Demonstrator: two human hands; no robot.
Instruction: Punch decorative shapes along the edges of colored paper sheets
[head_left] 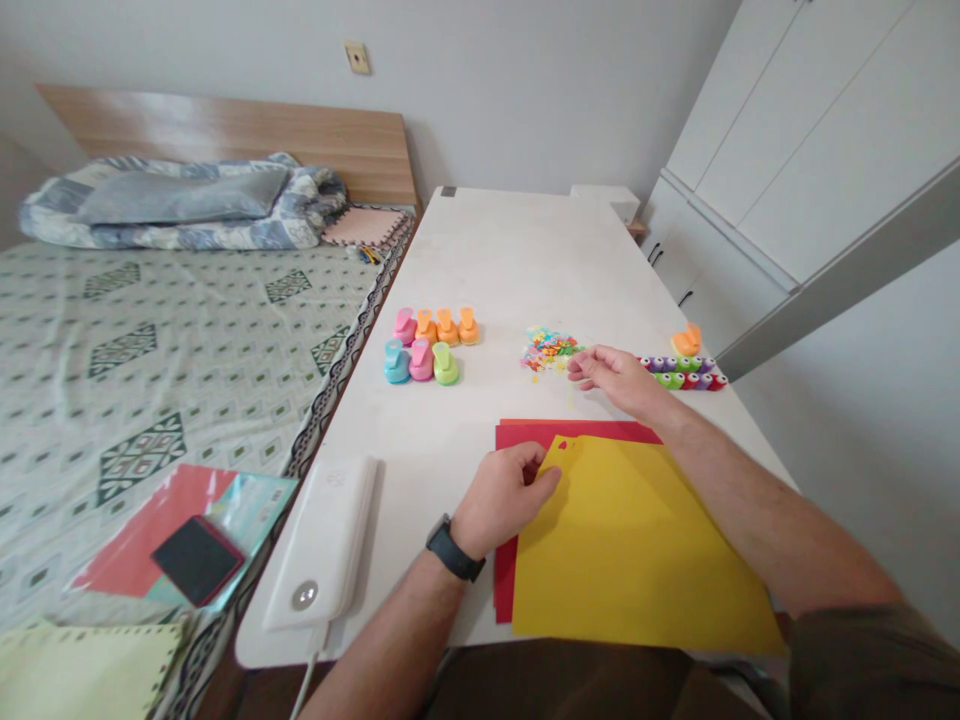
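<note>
My left hand (511, 497), with a dark watch on its wrist, pinches the left edge of a yellow sheet of paper (637, 545) near its top corner. Small cut-outs (563, 445) show in that corner, one of them heart-shaped. Beneath it lies a red sheet (505, 580), showing along the left and top. My right hand (611, 378) hovers at the right side of a pile of colourful small paper shapes (550, 346). Its fingertips are drawn together; whatever they may hold is too small to make out.
Several colourful craft punches (422, 360) stand in two rows on the left of the white table (525, 250). More small punches (691, 381) and an orange one (686, 340) are at the right. A white corded device (322, 540) lies front left. A phone (198, 560) rests on the bed.
</note>
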